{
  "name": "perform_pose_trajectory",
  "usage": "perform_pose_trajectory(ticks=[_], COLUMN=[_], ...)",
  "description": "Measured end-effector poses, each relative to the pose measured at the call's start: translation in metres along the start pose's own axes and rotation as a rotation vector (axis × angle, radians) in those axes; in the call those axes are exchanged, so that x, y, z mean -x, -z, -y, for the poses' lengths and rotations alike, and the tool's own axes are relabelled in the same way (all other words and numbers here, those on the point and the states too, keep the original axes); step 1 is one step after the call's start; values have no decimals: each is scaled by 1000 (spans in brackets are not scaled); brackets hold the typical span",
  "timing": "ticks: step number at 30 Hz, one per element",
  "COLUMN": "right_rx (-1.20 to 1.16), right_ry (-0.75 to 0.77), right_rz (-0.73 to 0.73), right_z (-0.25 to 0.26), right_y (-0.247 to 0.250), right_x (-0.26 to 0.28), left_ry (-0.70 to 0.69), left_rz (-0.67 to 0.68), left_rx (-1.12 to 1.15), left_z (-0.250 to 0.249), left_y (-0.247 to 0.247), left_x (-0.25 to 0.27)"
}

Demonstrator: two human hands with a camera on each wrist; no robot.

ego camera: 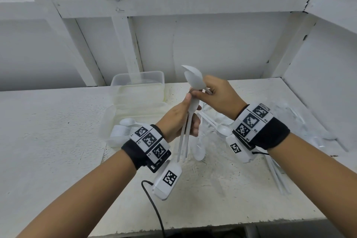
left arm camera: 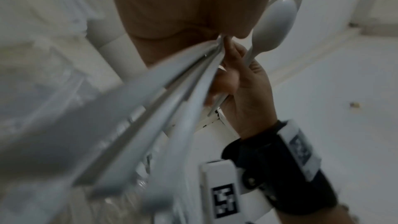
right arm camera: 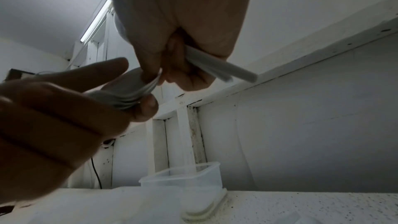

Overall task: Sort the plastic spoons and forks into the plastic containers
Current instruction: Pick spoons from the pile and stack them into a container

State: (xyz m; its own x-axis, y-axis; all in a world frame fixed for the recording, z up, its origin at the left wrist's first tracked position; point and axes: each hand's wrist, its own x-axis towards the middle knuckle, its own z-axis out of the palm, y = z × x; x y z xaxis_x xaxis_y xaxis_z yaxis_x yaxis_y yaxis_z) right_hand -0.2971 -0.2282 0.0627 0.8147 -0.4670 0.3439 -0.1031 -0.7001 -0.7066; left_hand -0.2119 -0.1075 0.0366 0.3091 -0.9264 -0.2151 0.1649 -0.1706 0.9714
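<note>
My left hand (ego camera: 190, 116) grips a bundle of white plastic spoons (ego camera: 186, 133) above the table, handles hanging down. My right hand (ego camera: 201, 93) holds two or three more white spoons (ego camera: 194, 80) in its fist, bowls up, and its thumb and forefinger pinch the top of the left bundle. In the right wrist view the stacked bowls (right arm camera: 129, 94) lie between my left thumb and fingers, with handles (right arm camera: 226, 69) sticking out of my right fist. A clear plastic container (ego camera: 138, 83) stands at the back. A second one (ego camera: 113, 131) with spoons in it sits by my left wrist.
Loose white spoons and forks (ego camera: 216, 125) lie on the white table (ego camera: 58, 141) under my right wrist, beside a crumpled clear plastic bag (ego camera: 293, 120). More cutlery (ego camera: 276, 176) lies by the right edge. White wooden wall framing closes the back and right. A black cable (ego camera: 154, 208) trails from my left wrist.
</note>
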Motion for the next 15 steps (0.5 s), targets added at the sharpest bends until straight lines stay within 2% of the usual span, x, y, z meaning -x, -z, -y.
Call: perform_pose_trajectory(ticks=[4, 9, 15], right_rx=[7, -187, -205], right_ry=[-59, -214, -210], right_rz=[-6, -1, -98], right_z=[5, 3, 2], right_y=[-4, -14, -42], right_x=[5, 19, 34], left_ry=[19, 42, -13], left_rz=[-80, -228, -273], left_rx=[93, 256, 312], left_z=[7, 13, 14], left_y=[-2, 8, 3], left_x=[-2, -6, -8])
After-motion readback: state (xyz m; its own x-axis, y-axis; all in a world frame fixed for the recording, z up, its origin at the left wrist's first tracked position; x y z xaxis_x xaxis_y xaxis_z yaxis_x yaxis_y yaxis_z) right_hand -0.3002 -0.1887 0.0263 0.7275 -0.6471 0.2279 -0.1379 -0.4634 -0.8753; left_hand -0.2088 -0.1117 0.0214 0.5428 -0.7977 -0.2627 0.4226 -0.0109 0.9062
